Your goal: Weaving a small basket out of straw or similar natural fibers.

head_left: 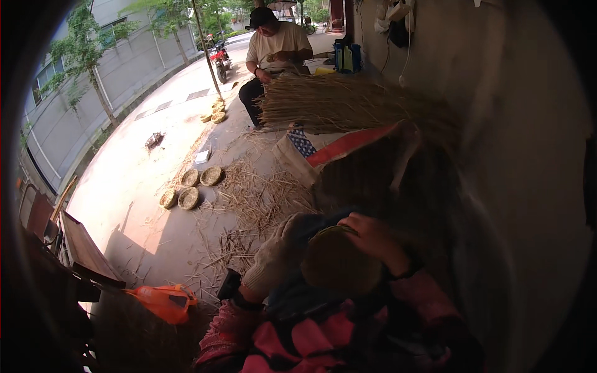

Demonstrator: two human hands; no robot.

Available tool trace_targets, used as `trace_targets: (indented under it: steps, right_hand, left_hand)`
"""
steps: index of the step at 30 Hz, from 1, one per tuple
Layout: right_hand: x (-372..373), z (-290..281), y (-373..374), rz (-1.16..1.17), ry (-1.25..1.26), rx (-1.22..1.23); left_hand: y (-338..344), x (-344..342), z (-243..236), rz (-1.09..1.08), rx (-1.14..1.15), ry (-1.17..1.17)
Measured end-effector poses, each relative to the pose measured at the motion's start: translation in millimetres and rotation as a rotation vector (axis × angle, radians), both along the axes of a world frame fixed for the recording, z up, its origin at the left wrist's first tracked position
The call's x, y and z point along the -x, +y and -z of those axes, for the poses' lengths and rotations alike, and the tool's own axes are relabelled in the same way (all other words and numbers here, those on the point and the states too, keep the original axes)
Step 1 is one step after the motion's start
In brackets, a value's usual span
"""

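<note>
In my lap lies a round, dark woven basket (pixel 342 264), with a greenish edge along its far side. My right hand (pixel 373 237) is closed over that far right edge, fingers bent against the weave. To the left of the basket is my left hand (pixel 272 253), in a pale knitted glove. Its fingers point away from me over my dark-clothed leg, and shadow and blur hide how they are bent. Whether the glove touches the basket I cannot make out.
Loose straw (pixel 264 196) litters the ground ahead, beside several small round baskets (pixel 188 198). A large bundle of dry stalks (pixel 336 102) lies at the far right, near a seated person (pixel 280 46) whose hands hold something small. An orange bag (pixel 165 303) sits at the left.
</note>
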State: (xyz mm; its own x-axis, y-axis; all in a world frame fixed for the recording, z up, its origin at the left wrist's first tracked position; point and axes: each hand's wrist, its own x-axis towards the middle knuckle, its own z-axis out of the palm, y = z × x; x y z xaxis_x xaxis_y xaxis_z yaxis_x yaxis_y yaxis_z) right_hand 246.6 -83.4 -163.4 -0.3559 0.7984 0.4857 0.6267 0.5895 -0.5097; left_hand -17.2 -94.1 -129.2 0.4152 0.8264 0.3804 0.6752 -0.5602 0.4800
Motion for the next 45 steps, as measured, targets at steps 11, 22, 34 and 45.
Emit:
trace_targets:
  steps: [11, 22, 34, 45]
  right_hand:
    - [-3, 18, 1, 0.034, 0.045, -0.062]
    - [-12, 7, 15, 0.082, -0.223, -0.149]
    - [-15, 38, 35, 0.056, -0.258, -0.227]
    - [-21, 11, 31, -0.088, -0.241, -0.250]
  left_hand:
    - [8, -55, 58, 0.085, 0.246, -0.317]
    - [13, -36, 35, 0.201, 0.272, -0.209]
    - [22, -45, -2, 0.047, 0.177, -0.081]
    - [56, -57, 3, 0.315, 0.301, 0.152]
